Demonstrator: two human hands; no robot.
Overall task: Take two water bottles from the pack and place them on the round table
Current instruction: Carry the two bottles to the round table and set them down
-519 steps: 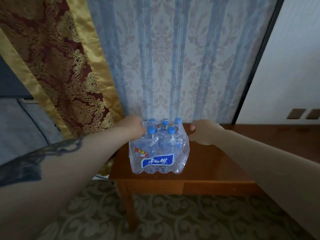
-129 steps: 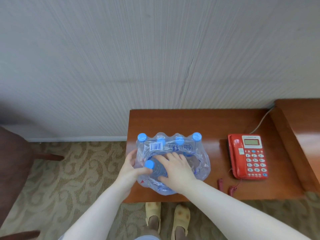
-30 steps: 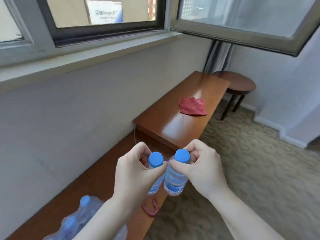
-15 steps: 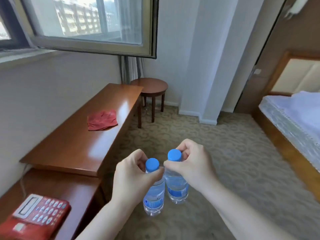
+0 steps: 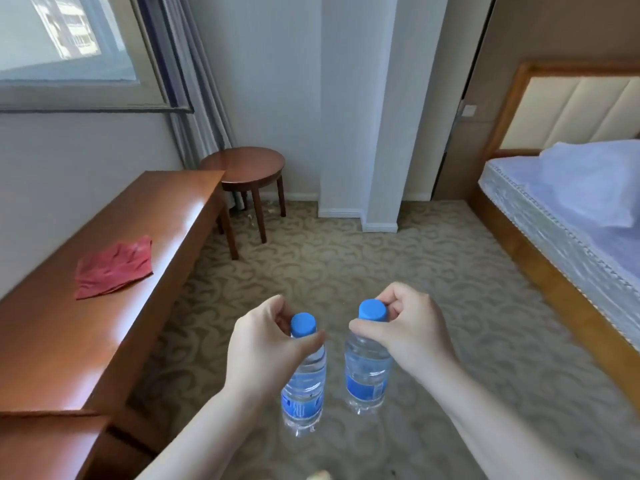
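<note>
I hold two small clear water bottles with blue caps and blue labels, upright in the air above the carpet. My left hand (image 5: 265,344) grips the neck of the left water bottle (image 5: 304,393). My right hand (image 5: 405,332) grips the neck of the right water bottle (image 5: 367,379). A gap separates the two bottles. The round table (image 5: 242,166), dark brown wood on slim legs, stands far ahead in the corner by the curtain, its top bare. The pack of bottles is out of view.
A long wooden desk (image 5: 104,299) runs along the left wall with a red cloth (image 5: 114,266) on it. A bed (image 5: 571,216) with a wooden frame fills the right side. Patterned carpet lies between them, and a white wall column (image 5: 356,109) stands ahead.
The view has swung further right and the round table now sits more centrally ahead. The red telephone has left the frame. My hands have moved the two bottles slightly apart.
</note>
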